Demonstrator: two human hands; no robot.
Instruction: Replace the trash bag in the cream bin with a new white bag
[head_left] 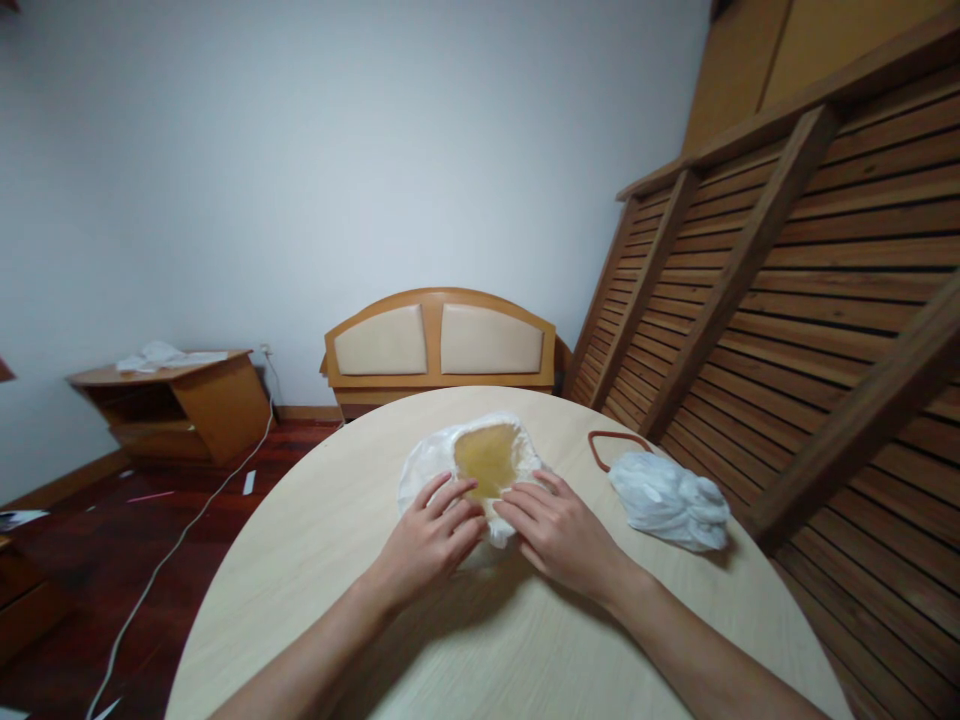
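- White bag: thin, crumpled and slightly see-through, lying on the round table, inside its far rim and about midway across its width. The edge around its mouth is puckered and uneven, and its left side spreads loosely over the tabletop.
- Yellow surface: smooth-looking and roughly oval, framed by the bag's gathered white edge, facing up from the table; whether it is lining or contents cannot be told. Fingers of both hands cover its near border.

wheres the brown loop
In the head view, the loop lies on the table, right of the right hand, at the far end of the crumpled bag.
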